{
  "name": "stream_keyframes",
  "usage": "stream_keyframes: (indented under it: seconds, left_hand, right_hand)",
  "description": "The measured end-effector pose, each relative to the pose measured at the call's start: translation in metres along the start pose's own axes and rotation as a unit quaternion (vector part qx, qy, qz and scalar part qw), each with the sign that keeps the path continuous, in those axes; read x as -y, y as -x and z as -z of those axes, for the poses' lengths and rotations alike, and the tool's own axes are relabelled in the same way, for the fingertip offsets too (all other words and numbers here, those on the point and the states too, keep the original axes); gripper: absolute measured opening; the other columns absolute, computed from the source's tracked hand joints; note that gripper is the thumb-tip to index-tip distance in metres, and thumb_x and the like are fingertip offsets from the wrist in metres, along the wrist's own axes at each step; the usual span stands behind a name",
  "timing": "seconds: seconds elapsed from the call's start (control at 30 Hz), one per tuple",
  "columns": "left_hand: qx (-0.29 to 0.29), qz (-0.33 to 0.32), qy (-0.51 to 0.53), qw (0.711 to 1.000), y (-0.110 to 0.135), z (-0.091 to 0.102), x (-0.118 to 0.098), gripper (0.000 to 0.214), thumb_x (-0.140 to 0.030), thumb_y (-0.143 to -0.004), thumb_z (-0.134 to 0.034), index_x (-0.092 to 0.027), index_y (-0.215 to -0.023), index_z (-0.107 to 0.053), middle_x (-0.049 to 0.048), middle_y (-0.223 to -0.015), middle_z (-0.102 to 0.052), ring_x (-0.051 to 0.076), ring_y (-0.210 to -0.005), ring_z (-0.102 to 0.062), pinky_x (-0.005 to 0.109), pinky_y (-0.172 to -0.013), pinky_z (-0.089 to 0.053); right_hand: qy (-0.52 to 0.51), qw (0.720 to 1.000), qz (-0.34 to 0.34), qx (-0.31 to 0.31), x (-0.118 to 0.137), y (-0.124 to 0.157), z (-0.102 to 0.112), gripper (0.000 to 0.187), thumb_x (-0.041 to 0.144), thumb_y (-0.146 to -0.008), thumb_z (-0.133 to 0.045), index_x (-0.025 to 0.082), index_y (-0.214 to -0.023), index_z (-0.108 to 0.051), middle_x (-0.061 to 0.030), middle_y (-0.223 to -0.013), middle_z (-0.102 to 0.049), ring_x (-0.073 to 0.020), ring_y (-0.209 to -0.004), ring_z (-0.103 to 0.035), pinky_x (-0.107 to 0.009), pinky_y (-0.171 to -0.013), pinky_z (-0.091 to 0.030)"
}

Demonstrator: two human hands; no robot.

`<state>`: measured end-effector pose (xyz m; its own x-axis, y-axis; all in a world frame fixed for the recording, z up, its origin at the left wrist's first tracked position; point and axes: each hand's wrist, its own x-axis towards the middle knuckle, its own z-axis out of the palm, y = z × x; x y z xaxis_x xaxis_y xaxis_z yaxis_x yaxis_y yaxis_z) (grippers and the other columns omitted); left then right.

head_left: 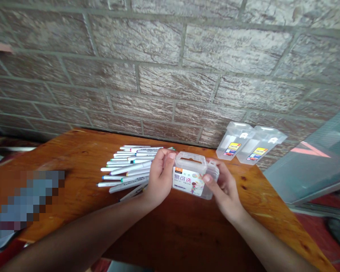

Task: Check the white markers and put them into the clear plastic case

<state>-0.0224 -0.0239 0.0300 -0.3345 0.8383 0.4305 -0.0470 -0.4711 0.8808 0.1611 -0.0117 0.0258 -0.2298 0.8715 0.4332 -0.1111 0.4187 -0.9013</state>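
Both my hands grip a clear plastic marker case [190, 181] with a carry handle and a white printed label. My left hand [163, 173] closes round its left side, thumb near the top corner. On the other side, my right hand [225, 189] has its thumb against the front and its fingers behind, by a clear flap-like part at that edge. The case is held above the table, and no markers show through it. A pile of white markers [133, 166] with coloured ends lies just left of and behind my left hand, which covers part of it.
Two clear plastic containers [256, 149] with yellow labels stand at the back right of the wooden table [170, 234]. A stone-block wall [158, 83] rises behind. A blurred-out flat object [25, 204] lies at the left edge. A translucent panel [314, 158] stands beyond the right edge.
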Motion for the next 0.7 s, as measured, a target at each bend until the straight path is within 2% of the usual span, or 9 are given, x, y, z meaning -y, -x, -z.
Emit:
stream_keyframes:
  seconds: [0.1, 0.17, 0.27, 0.33, 0.4, 0.47, 0.53, 0.6, 0.7]
  left_hand:
    - [-0.007, 0.003, 0.010, 1.000, -0.006, 0.001, 0.004, 0.030, -0.047, -0.102, -0.056, -0.020, -0.088, -0.055, -0.0002, -0.081, -0.061, 0.014, -0.072, -0.054, 0.026, -0.068, -0.045]
    - [0.000, 0.004, 0.007, 1.000, -0.008, 0.002, 0.007, 0.029, -0.047, -0.103, -0.054, -0.020, -0.093, -0.057, 0.0019, -0.090, -0.065, 0.014, -0.079, -0.058, 0.027, -0.074, -0.048]
    - [0.014, 0.003, 0.002, 1.000, -0.007, 0.003, 0.011, 0.030, -0.046, -0.104, -0.051, -0.020, -0.118, -0.058, 0.0084, -0.119, -0.066, 0.019, -0.107, -0.063, 0.034, -0.094, -0.051]
    - [0.039, 0.012, -0.009, 0.999, -0.002, 0.002, 0.011, 0.040, -0.046, -0.102, -0.055, -0.022, -0.134, -0.052, 0.0124, -0.138, -0.058, 0.023, -0.129, -0.056, 0.040, -0.107, -0.047]
    - [0.095, 0.045, -0.007, 0.994, 0.007, -0.001, 0.009, 0.052, -0.045, -0.098, -0.062, -0.026, -0.144, -0.047, 0.0135, -0.151, -0.050, 0.027, -0.143, -0.047, 0.045, -0.115, -0.042]
    - [0.151, 0.085, 0.029, 0.984, 0.016, -0.005, 0.006, 0.062, -0.044, -0.095, -0.068, -0.031, -0.150, -0.043, 0.0117, -0.162, -0.040, 0.030, -0.149, -0.040, 0.047, -0.117, -0.042]
    - [0.184, 0.114, 0.086, 0.973, 0.022, -0.009, 0.005, 0.067, -0.046, -0.093, -0.070, -0.033, -0.153, -0.042, 0.0103, -0.167, -0.034, 0.033, -0.151, -0.039, 0.050, -0.118, -0.041]
    - [0.205, 0.128, 0.135, 0.961, 0.022, -0.011, 0.003, 0.067, -0.050, -0.093, -0.068, -0.031, -0.152, -0.044, 0.0111, -0.163, -0.041, 0.034, -0.147, -0.044, 0.051, -0.118, -0.041]
    - [0.210, 0.119, 0.148, 0.959, 0.016, -0.009, 0.000, 0.062, -0.052, -0.090, -0.070, -0.027, -0.143, -0.054, 0.0120, -0.143, -0.062, 0.033, -0.135, -0.057, 0.050, -0.116, -0.043]
  right_hand:
    - [0.008, 0.995, -0.066, 0.072, -0.002, -0.001, -0.001, 0.034, 0.041, -0.090, -0.076, 0.022, -0.118, -0.070, -0.0066, -0.106, -0.078, -0.0261, -0.091, -0.074, -0.040, -0.084, -0.061]
    - [0.015, 0.995, -0.072, 0.070, -0.004, -0.002, -0.001, 0.033, 0.042, -0.090, -0.075, 0.021, -0.116, -0.072, -0.0072, -0.105, -0.080, -0.0281, -0.092, -0.075, -0.042, -0.085, -0.061]
    - [0.054, 0.998, -0.038, -0.014, -0.007, -0.003, 0.001, 0.030, 0.042, -0.089, -0.076, 0.021, -0.110, -0.074, -0.0068, -0.102, -0.080, -0.0281, -0.090, -0.076, -0.041, -0.082, -0.062]
    - [0.091, 0.992, -0.006, -0.083, -0.009, -0.005, 0.006, 0.029, 0.041, -0.089, -0.077, 0.021, -0.111, -0.073, -0.0071, -0.103, -0.080, -0.0277, -0.089, -0.075, -0.040, -0.080, -0.062]
    - [0.134, 0.984, 0.031, -0.112, -0.011, -0.007, 0.009, 0.030, 0.038, -0.090, -0.076, 0.022, -0.115, -0.072, -0.0081, -0.106, -0.079, -0.0282, -0.091, -0.075, -0.041, -0.081, -0.061]
    - [0.191, 0.974, 0.081, -0.089, -0.011, -0.007, 0.010, 0.030, 0.034, -0.091, -0.074, 0.022, -0.119, -0.070, -0.0095, -0.111, -0.077, -0.0297, -0.098, -0.073, -0.044, -0.088, -0.060]
    - [0.250, 0.958, 0.139, -0.032, -0.010, -0.005, 0.007, 0.037, 0.028, -0.091, -0.073, 0.024, -0.128, -0.067, -0.0111, -0.121, -0.073, -0.0313, -0.111, -0.069, -0.049, -0.099, -0.056]
    - [0.289, 0.940, 0.178, 0.026, -0.009, -0.003, 0.003, 0.054, 0.022, -0.092, -0.071, 0.028, -0.144, -0.057, -0.0121, -0.134, -0.066, -0.0314, -0.124, -0.063, -0.052, -0.107, -0.051]
    - [0.306, 0.929, 0.189, 0.090, -0.008, 0.001, -0.002, 0.074, 0.018, -0.090, -0.071, 0.032, -0.157, -0.042, -0.0126, -0.148, -0.054, -0.0314, -0.138, -0.053, -0.054, -0.114, -0.047]
